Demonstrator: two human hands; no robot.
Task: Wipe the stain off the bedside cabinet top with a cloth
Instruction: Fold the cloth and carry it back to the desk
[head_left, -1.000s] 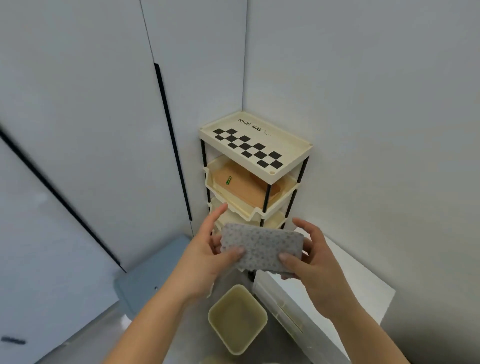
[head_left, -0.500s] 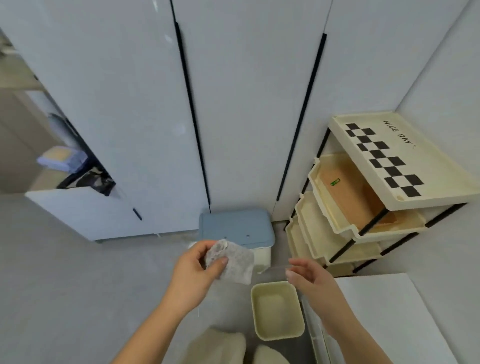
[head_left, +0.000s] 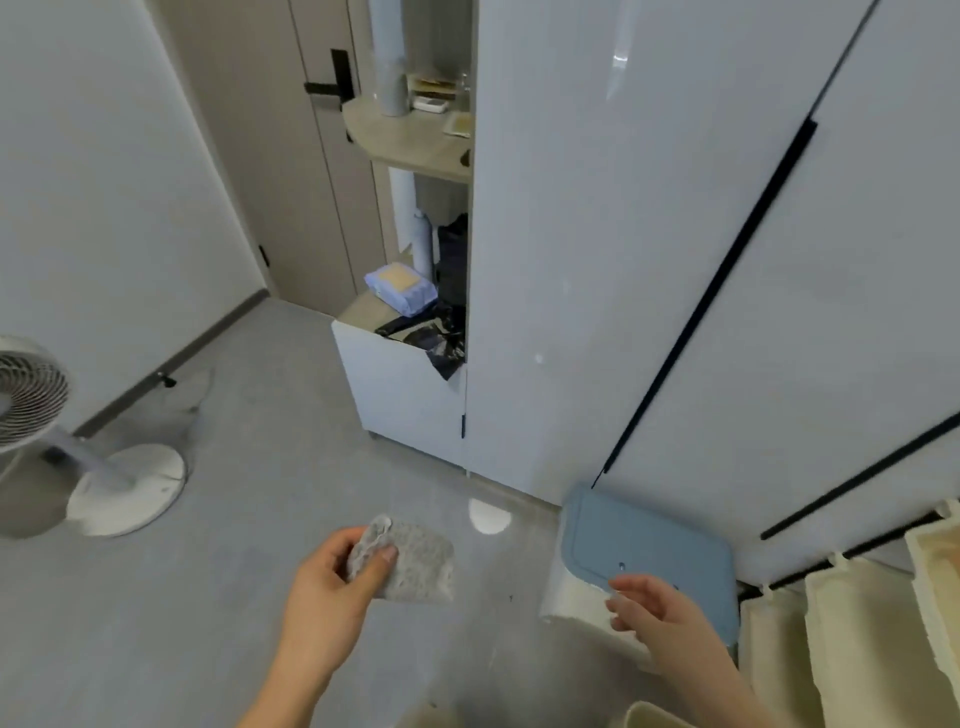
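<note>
My left hand (head_left: 332, 587) pinches a folded grey speckled cloth (head_left: 415, 564) between thumb and fingers, low over the grey floor. My right hand (head_left: 657, 613) hovers with fingers apart and holds nothing, just in front of a white bin with a blue lid (head_left: 644, 545). No bedside cabinet top and no stain are in view.
White wardrobe doors (head_left: 649, 234) with black handle strips fill the right. A low white unit (head_left: 405, 384) with open shelves above carries a blue packet and a black bag. A standing fan (head_left: 62, 431) is at left. Cream trays (head_left: 852, 634) sit at the lower right.
The view has swung left, from the cream shelf rack in the corner toward the wardrobe, door and fan. My right hand let go of the cloth; only my left hand holds it.
</note>
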